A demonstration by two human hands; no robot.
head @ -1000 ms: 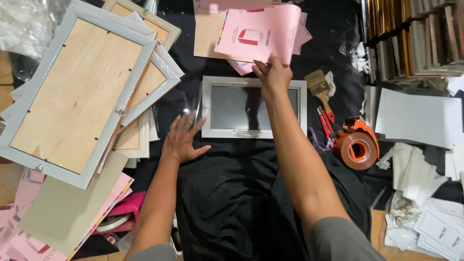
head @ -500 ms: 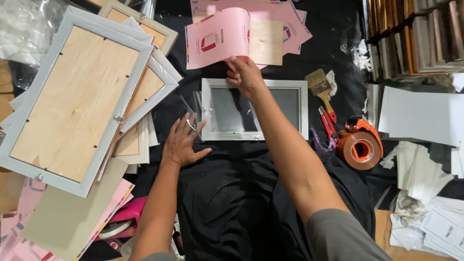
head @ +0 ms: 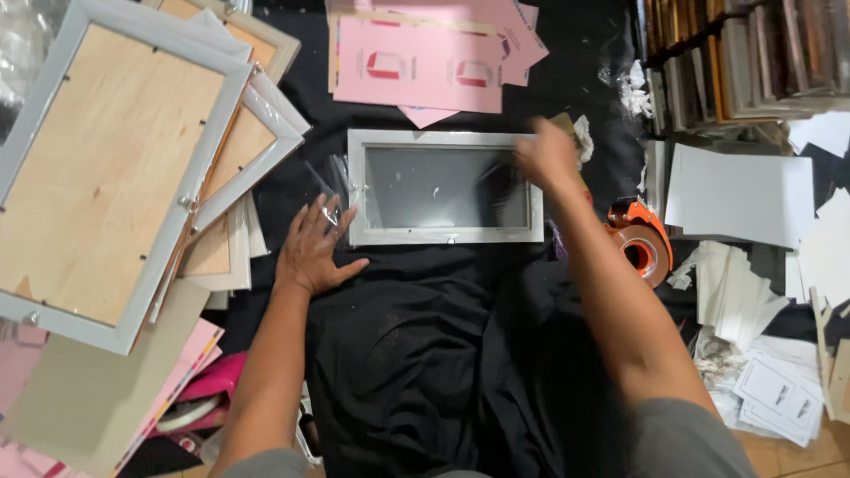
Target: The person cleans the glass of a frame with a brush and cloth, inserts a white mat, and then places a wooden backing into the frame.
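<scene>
A small grey picture frame [head: 445, 235] lies face down on black cloth [head: 416, 354], its glass showing dark. My left hand [head: 312, 248] rests flat on the cloth at the frame's left edge, fingers spread, touching clear plastic wrap [head: 332, 181]. My right hand [head: 546, 153] is blurred over the frame's top right corner; whether it holds anything I cannot tell. Pink paper sheets [head: 416, 66] lie flat beyond the frame.
Large grey frames with wooden backs [head: 106, 168] are stacked at the left. An orange tape dispenser [head: 639, 243] sits to the right of the small frame. White cards and papers [head: 753, 292] lie at right, and stacked frames [head: 735, 53] stand at top right.
My right hand let go of the pink sheet, which now lies flat on the pile, and moved right to the frame's top right corner. The left hand stayed put.
</scene>
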